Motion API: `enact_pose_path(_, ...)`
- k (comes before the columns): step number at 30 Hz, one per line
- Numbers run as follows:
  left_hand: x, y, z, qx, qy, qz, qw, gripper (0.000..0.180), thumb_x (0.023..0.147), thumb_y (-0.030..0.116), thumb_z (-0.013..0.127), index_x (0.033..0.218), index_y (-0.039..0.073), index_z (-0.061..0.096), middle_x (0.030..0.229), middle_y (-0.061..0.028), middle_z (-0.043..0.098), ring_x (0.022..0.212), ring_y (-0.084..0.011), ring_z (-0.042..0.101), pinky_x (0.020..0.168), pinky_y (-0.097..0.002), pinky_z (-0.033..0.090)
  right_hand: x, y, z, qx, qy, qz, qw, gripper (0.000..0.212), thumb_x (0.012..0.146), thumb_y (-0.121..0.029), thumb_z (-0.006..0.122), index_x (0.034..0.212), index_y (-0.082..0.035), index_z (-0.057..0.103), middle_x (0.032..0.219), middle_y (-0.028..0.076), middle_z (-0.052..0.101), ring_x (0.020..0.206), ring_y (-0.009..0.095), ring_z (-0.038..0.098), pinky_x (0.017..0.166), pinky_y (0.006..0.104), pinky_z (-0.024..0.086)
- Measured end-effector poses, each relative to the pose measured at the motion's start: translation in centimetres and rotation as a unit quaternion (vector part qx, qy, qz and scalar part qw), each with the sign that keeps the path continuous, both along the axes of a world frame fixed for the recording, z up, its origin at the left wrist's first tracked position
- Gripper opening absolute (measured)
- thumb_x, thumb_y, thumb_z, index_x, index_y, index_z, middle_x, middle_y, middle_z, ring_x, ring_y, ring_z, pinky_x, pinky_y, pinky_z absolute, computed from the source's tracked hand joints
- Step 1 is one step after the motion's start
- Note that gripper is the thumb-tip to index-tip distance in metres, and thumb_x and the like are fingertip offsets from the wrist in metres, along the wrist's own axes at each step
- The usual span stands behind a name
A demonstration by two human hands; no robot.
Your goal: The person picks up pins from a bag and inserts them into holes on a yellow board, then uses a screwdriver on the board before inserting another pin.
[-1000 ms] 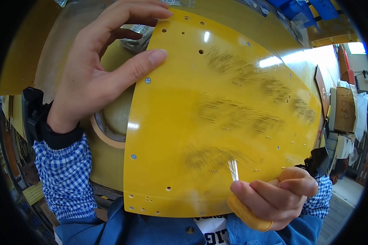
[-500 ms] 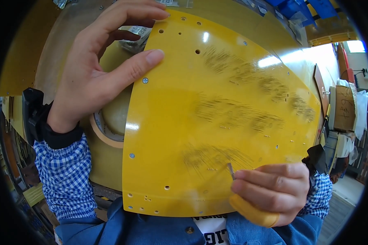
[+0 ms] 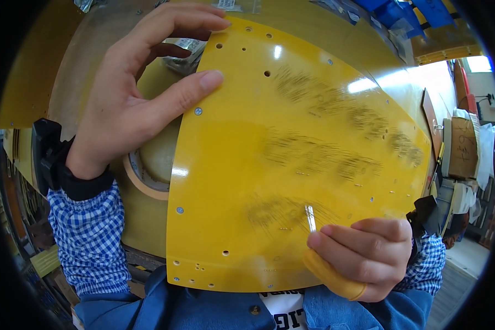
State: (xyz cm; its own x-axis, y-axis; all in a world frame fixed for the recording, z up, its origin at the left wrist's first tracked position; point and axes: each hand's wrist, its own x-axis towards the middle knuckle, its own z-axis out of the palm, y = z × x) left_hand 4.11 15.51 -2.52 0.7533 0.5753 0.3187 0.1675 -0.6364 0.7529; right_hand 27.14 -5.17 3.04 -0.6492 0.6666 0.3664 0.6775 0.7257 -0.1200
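Observation:
A large yellow panel (image 3: pixel 220 148) tilts up in front of me, with screws and holes along its edges. Patches of fine dark strands or streaks (image 3: pixel 302 148) cover its middle and right. My left hand (image 3: pixel 148 93) holds the panel's upper left edge, thumb on the face and fingers at the top rim. At the lower right, my right hand (image 3: pixel 363 256) pinches a narrow shiny metal tool (image 3: pixel 311 218), whose exact kind I cannot make out. Its tip points up by the lowest dark patch. A yellow cover (image 3: pixel 333 275) wraps one right-hand finger.
Behind the panel's left edge lie a roll of tape (image 3: pixel 143 179) and a clear plastic bag (image 3: pixel 182 61) on the worktable (image 3: pixel 148 225). Blue bins (image 3: pixel 434 16) stand at the far right. A cardboard box (image 3: pixel 463 146) is farther right.
The metal tool has turned more upright, and more of its shiny face shows. My right hand has shifted slightly left. The panel and my left hand have moved only a little.

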Motion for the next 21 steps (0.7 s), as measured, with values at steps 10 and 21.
enact_pose_path(10, -0.2, 0.2, 0.1, 0.019, 0.012, -0.008, 1.000, 0.044, 0.087, 0.018, 0.064, 0.128, 0.004, 0.057, 0.139, -0.0127, 0.050, 0.123, -0.0229, 0.052, 0.100, -0.0350, 0.043, 0.9, -0.7, 1.2, -0.104, 0.060, -0.022, 0.992, 0.012, 0.080, -0.009, 0.066, 0.091, -0.012, 0.071, 0.098, 0.004, 0.072, 0.081, 0.015, 0.067, 0.070, 0.0247, 0.046)
enact_pose_path(21, -0.1, 0.0, 0.0, 0.012, 0.006, -0.005, 1.000, 0.045, 0.087, 0.018, 0.065, 0.128, 0.004, 0.057, 0.139, -0.0128, 0.050, 0.123, -0.0225, 0.053, 0.099, -0.0349, 0.043, 1.1, -0.2, 1.0, -0.149, 0.119, -0.018, 0.981, 0.013, 0.078, -0.008, 0.068, 0.091, -0.009, 0.071, 0.098, 0.006, 0.072, 0.079, 0.016, 0.066, 0.069, 0.0259, 0.047)
